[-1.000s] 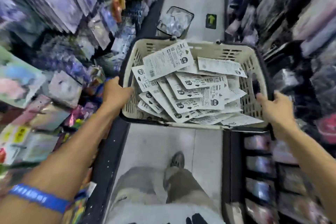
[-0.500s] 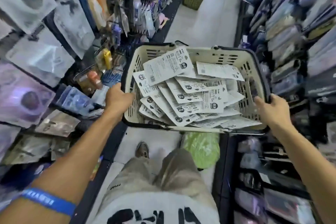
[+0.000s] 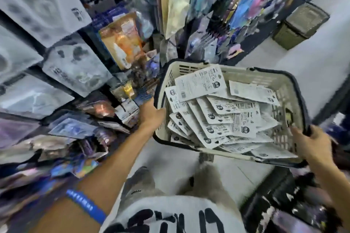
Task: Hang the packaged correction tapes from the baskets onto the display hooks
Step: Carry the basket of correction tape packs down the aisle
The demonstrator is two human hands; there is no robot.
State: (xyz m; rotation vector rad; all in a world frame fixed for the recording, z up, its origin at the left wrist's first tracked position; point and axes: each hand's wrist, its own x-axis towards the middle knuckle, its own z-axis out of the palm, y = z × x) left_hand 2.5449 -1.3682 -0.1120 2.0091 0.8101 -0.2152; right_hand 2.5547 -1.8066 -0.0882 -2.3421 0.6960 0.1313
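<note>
A cream plastic basket [image 3: 272,79] with a dark rim is held in the air in front of me, tilted down to the right. It holds several white packaged correction tapes [image 3: 223,117] lying face down in a loose pile. My left hand [image 3: 151,114] grips the basket's left rim. My right hand [image 3: 312,142] grips the right rim near the front corner. The display hooks on the left rack [image 3: 121,47] are covered by hanging packages; the view is blurred.
Racks of hanging packaged goods fill the left side and the far wall [image 3: 212,9]. A dark olive basket [image 3: 299,26] stands on the pale aisle floor at the upper right. A dark shelf with goods [image 3: 287,204] is at the lower right. My legs are below the basket.
The view has swung left toward the left rack, and the basket now sits to the right and tilted. Both hands keep their grip on its rims.
</note>
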